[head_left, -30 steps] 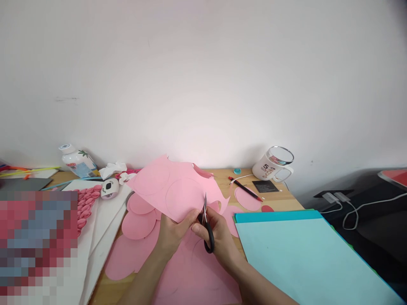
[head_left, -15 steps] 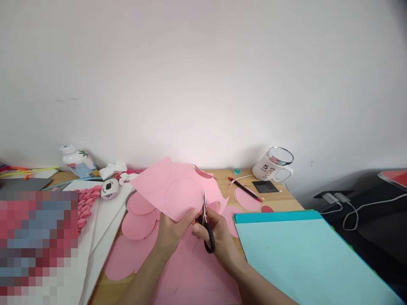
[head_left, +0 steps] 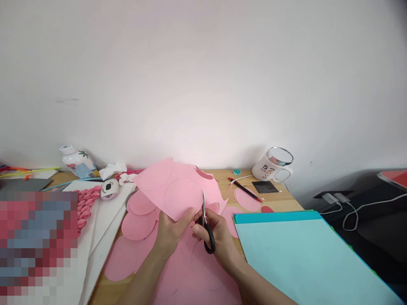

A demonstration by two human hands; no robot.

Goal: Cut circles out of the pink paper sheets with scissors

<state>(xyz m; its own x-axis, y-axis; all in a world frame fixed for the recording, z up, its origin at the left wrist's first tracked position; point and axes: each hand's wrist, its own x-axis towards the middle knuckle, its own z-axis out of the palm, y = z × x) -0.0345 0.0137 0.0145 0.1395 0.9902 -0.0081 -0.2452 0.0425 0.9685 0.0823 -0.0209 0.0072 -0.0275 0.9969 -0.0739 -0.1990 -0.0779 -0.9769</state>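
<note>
- Pinching the lower edge of a sheet of pink paper [head_left: 182,195], the person's left hand [head_left: 173,232] has its thumb on top, just left of the middle of the frame; the fingers beneath are mostly hidden.
- The right hand [head_left: 218,235] is curled around a pair of scissors [head_left: 209,238] — black handle low, silver tip pointing up over the paper's right part. How far the blades are parted, I can't tell from where I stand.
- The held sheet is raised above the desk [head_left: 288,199] at the centre of the frame, tilted, with pencilled round outlines on it and ragged, scooped-out edges at its top and right.
- Left of the left hand lie rounded pink pieces [head_left: 139,225], some overlapping; a larger pink sheet [head_left: 197,279] spreads under both forearms at the bottom centre.
- To the right of the scissors, a dark pen [head_left: 245,189] rests across a pink oval [head_left: 244,201], with a small red piece [head_left: 267,209] just beside it.
- Farther back on the right stand a white mug [head_left: 269,167] and, lying in front of it, a black card [head_left: 265,187].
- Pale blue sheets [head_left: 313,258] fill the lower right.
- Over on the left I see a white bottle [head_left: 79,162], crumpled tissue [head_left: 112,170] and a small white gadget [head_left: 110,189] — the gadget just beside a knobbly pink piece [head_left: 87,207].
</note>
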